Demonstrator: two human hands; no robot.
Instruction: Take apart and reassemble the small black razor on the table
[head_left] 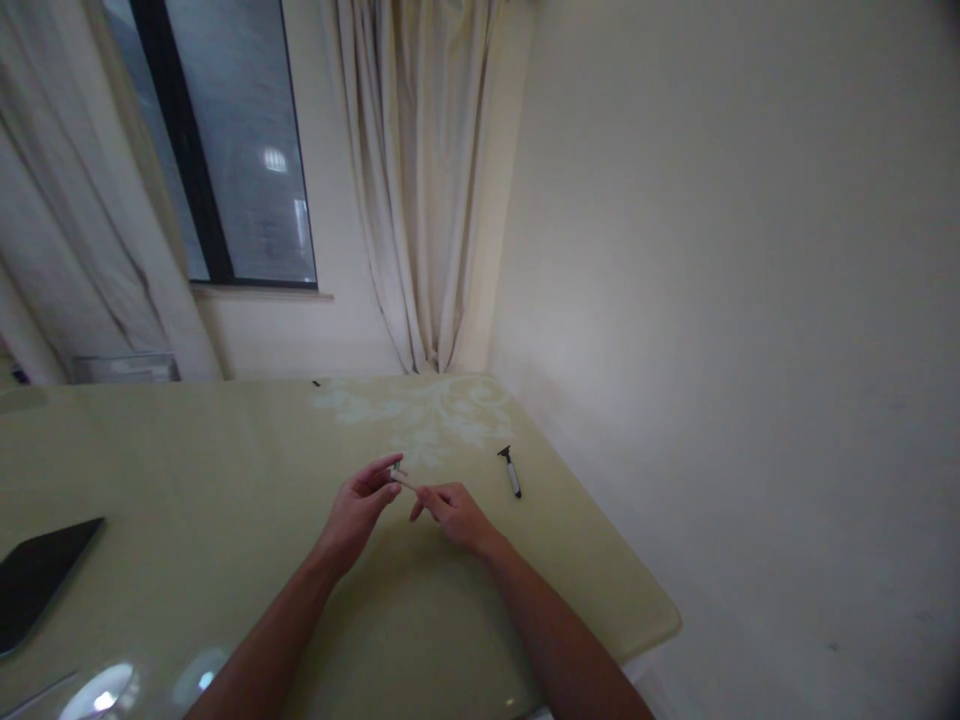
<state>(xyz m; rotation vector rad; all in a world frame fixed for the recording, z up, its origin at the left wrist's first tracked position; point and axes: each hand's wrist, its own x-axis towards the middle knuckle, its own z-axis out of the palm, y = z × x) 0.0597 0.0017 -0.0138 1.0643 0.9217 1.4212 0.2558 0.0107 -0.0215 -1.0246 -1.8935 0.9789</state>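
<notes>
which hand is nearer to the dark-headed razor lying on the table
The right hand: it is just left of the razor. The left hand is farther left, beyond the right hand.

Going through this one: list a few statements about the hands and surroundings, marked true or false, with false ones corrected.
1. The right hand pinches a small pale object. True.
2. The left hand is at that object's other end. True.
3. The razor lies between the hands. False: the razor lies right of the right hand.
4. A dark flat object is on the table. True.
5. Curtains hide the window completely. False: the window shows between the curtains.
</notes>
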